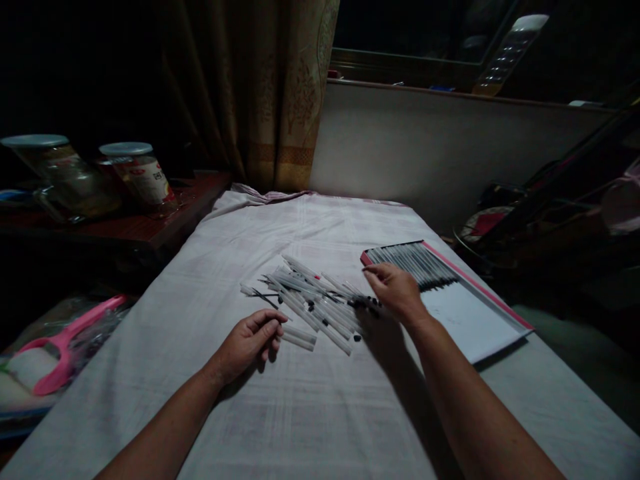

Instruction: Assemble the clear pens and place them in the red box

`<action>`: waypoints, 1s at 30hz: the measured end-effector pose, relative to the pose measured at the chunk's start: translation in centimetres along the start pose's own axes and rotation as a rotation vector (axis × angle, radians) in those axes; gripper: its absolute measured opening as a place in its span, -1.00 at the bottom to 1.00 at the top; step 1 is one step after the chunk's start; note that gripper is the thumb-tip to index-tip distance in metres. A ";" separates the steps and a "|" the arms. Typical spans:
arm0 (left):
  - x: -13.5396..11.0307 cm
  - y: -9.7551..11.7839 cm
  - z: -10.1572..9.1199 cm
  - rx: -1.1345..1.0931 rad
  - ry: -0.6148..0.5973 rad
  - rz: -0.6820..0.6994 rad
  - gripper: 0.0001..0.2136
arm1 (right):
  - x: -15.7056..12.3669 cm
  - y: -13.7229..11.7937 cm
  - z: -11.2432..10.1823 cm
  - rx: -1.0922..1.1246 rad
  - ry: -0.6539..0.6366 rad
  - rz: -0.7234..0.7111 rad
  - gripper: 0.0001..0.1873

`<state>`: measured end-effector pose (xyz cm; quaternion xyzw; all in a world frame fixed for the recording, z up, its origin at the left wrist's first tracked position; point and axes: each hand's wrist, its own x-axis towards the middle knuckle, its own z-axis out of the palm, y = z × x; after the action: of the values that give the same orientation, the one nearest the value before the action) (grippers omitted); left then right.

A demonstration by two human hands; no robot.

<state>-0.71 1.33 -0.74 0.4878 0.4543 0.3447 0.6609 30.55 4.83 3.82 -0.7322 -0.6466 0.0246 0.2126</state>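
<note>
Here, the left hand (255, 339) is resting beside clear tubes (305, 312) lying crossed on the cloth (300, 417), so any next pick is calling for care; the right hand (397, 290) is hovering by the red-edged box (470, 317), seemingly working there; I can't tell if either bent grip is pinching anything

1. Left grip (259, 337): bare human hand, rounded outline, broad across the back; fine skin detail too soft to read.
2. Behind left grip: narrow bare left wrist (219, 372), then uncovered left forearm (170, 417), smooth-sided.
3. Right grip (393, 287): bare hand, tapering toward the fingertips.
4. Behind right grip: bare right forearm (457, 380), thickening away from the hand.
</note>
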 end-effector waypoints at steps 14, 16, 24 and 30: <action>-0.1 -0.9 0.0 0.158 0.091 0.132 -0.63 | -1.8 -3.5 0.5 -0.251 -0.219 -0.030 -0.75; -0.3 -0.9 -0.1 0.376 0.245 0.366 -0.72 | -2.0 -4.1 -0.6 -0.123 -0.232 -0.054 -0.78; -0.9 -0.7 -1.0 1.078 0.312 0.850 -0.73 | -4.6 -9.5 1.3 0.624 -0.389 -0.373 -0.84; 0.1 -0.9 -3.4 1.093 0.506 0.661 -0.73 | -4.8 -10.8 4.9 0.390 -0.425 -0.339 -0.69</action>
<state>-3.87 2.24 -2.04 0.7688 0.5307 0.3529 0.0534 18.15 2.42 1.95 -0.5383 -0.7721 0.2641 0.2103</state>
